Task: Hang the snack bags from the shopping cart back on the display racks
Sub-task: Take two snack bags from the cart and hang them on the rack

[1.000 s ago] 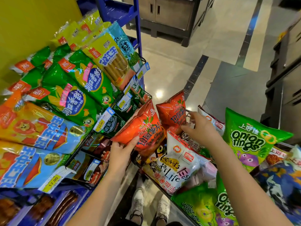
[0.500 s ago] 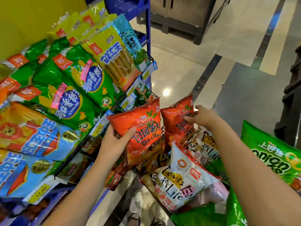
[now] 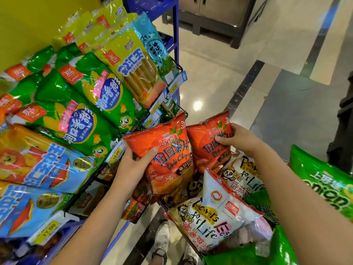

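Two bare forearms (image 3: pixel 91 222) ran in from the lower edge, ending in the left hand (image 3: pixel 131 167) and the right hand (image 3: pixel 236 138). Below them, a pair of pale, whitish lace-up shoes (image 3: pixel 162 240) was worn; a dark band crossed each near the ankle.

Yellow wall (image 3: pixel 38 20) left; glossy pale floor (image 3: pixel 210 73), dark stripe (image 3: pixel 246 83), light glare (image 3: pixel 197 105); grey cabinet (image 3: pixel 215 14), possibly metal.
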Motion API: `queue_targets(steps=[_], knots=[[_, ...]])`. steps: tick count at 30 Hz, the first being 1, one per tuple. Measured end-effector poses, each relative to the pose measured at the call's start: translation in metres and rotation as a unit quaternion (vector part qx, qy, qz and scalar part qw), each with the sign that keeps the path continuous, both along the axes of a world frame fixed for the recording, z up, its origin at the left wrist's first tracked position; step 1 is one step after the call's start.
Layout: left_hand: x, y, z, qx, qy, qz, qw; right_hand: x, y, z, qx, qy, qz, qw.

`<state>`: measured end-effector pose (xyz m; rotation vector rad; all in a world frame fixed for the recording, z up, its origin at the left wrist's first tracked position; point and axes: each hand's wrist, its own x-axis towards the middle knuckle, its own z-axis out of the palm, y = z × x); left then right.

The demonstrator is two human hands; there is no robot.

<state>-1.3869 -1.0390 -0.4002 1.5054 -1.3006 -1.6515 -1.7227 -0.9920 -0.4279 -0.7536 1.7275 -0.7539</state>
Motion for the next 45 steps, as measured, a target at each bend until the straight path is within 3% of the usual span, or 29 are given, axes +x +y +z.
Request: queue_targets(steps=[5, 13, 20, 27, 34, 45], knots=[[-0.002, -0.004, 0.031, -0.023, 0.009, -0.029, 0.999, 0.009, 0.014, 0.032, -0.089, -0.034, -0.132, 0.987], [0.012, -0.012, 0.112, -0.106, -0.001, -0.072, 0.992, 0.023, 0.038, 0.118, -0.201, -0.061, -0.224, 0.952], [0.038, -0.017, 0.162, -0.127, 0.055, -0.085, 0.987, 0.040, 0.065, 0.182, -0.273, -0.032, -0.229, 0.934], [0.077, -0.026, 0.171, -0.129, 0.087, -0.060, 0.986, 0.084, 0.075, 0.206, -0.267, -0.008, -0.229, 0.936], [0.116, -0.005, 0.180, -0.159, 0.111, 0.000, 0.981, 0.124, 0.062, 0.203, -0.266, -0.030, -0.153, 0.951], [0.211, 0.134, 0.182, -0.161, -0.009, 0.227, 0.960, 0.186, 0.026, 0.166, -0.184, -0.222, 0.059, 0.956]])
